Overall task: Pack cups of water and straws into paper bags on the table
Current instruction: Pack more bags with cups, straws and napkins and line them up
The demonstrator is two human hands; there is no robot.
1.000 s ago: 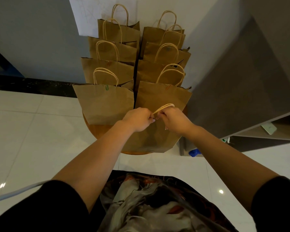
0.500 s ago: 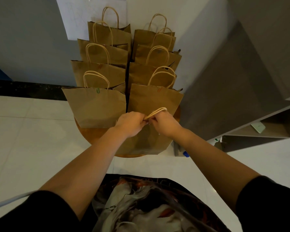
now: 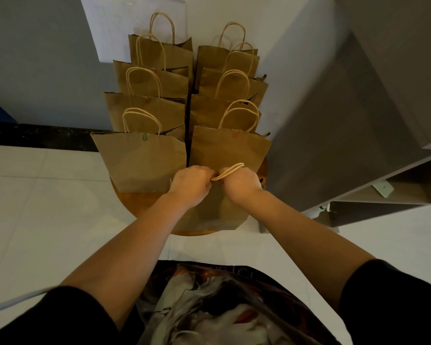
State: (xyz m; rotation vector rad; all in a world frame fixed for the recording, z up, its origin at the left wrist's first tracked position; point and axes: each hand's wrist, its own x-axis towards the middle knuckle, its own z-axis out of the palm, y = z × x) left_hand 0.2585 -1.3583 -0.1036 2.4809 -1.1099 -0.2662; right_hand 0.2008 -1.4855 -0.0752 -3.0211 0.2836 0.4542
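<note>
A brown paper bag [image 3: 217,212] stands at the near edge of the round wooden table [image 3: 132,202]. My left hand [image 3: 190,183] and my right hand [image 3: 239,185] are both closed on its top edge, side by side. Its twisted paper handle [image 3: 228,171] sticks out between them and lies over my right hand. Several more brown bags with handles stand in two rows behind it, the nearest being one on the left [image 3: 139,163] and one on the right [image 3: 230,150]. Their tops are closed, so no cups or straws show.
A grey cabinet [image 3: 334,133] with an open shelf stands close on the right, touching the table's side. A white panel [image 3: 105,28] leans on the wall behind the bags. White floor tiles [image 3: 35,207] surround the table.
My hands have stayed pinched on the near bag's top. The view has shifted slightly, with the bags sitting a little lower and more to the left in the frame than a second ago.
</note>
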